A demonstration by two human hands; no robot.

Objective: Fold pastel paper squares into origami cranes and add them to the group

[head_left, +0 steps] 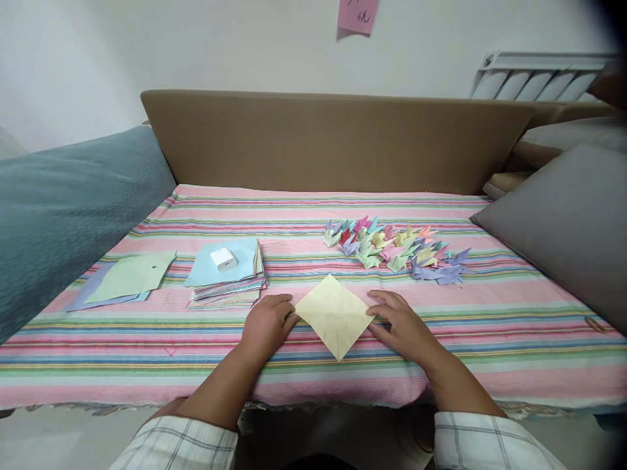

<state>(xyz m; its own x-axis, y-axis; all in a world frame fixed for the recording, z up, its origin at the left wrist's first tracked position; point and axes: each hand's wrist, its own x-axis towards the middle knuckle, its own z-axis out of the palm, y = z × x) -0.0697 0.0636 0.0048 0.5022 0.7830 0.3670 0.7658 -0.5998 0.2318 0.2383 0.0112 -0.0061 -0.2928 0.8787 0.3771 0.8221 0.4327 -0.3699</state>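
A pale yellow sheet of origami paper (335,316) lies turned as a diamond on the striped cloth, with fold creases showing in its lower half. My left hand (268,324) grips its left corner between thumb and fingers. At the opposite corner my right hand (398,326) pinches the paper, its other fingers slightly spread. Just beyond the sheet, to the right, stand several folded paper cranes (386,245) in many colours, packed close together.
Left of my hands is a stack of coloured paper (230,290) with a white charger plug (224,259) on top. Loose green and purple sheets (132,277) lie farther left. A teal cushion (73,209) and a grey pillow (563,228) flank the striped cloth (196,378); a brown backrest (323,143) rises behind.
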